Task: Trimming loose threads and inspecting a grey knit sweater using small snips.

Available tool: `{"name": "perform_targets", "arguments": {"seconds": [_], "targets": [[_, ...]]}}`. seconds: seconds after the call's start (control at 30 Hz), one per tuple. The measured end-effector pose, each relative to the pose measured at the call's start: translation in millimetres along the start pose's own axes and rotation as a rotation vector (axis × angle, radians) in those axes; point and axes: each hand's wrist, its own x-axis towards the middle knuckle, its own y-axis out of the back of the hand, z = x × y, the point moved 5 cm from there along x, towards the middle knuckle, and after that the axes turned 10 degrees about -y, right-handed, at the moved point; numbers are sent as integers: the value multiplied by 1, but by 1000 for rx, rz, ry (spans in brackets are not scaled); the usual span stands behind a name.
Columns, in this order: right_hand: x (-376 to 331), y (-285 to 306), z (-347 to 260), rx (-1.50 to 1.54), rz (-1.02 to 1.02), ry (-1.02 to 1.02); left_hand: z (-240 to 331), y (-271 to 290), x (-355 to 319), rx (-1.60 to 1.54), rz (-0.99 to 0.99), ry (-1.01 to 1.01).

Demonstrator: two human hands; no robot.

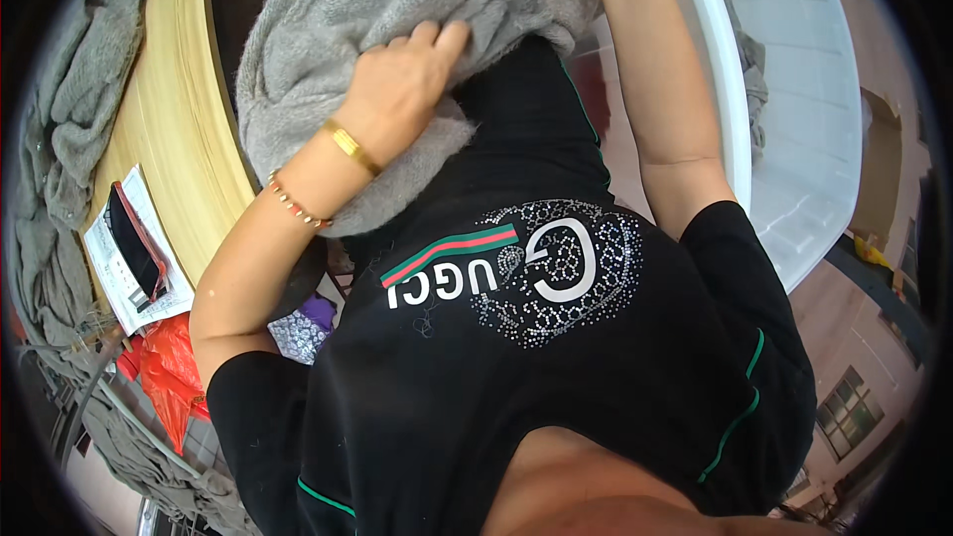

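Bunching across the person's lap (526,104), the grey knit (328,45) lies directly beneath the left hand (402,87), whose fingers curl against it; whether they grip, I cannot tell. Folds hide its long axis. The right hand is out of view. Right of the knit, a plastic tub (809,69) flanks the right forearm (660,60); left sit a wooden table (164,119), red bag (171,362) and phone (132,243).

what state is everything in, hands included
Left hand: on the knit, fingers bent, grip unclear
Right hand: out of view
Knit: bunched, creased
Phone: dark, lying on papers
Papers: partly covered by the phone
Red bag: crumpled
Tub: open, grey cloth inside
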Motion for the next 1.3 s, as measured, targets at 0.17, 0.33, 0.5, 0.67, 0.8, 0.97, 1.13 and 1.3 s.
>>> {"name": "perform_targets", "arguments": {"seconds": [0.17, 0.33, 0.5, 0.67, 0.8, 0.97, 1.13, 1.3], "targets": [[22, 18, 46, 71, -76, -335, -33, 29, -19, -1635, -197, 400], [61, 20, 108, -164, 0, -157, -102, 27, -50, -2108, 276, 841], [51, 19, 99, -145, -1, -238, -137, 50, -61, -1102, 657, 772], [48, 21, 104, 21, -22, -122, -55, 98, -12, -421, 546, 168], [31, 10, 82, -103, -16, -224, 7, 75, 14, -189, 53, -254], [21, 5, 80, 37, -26, 39, -8, 34, 25, 79, -6, -240], [27, 26, 96, -82, 36, -32, -29, 53, 42, -225, -25, -91], [33, 27, 104, -106, 85, -113, -83, 59, 46, -1500, 216, 634]]}}
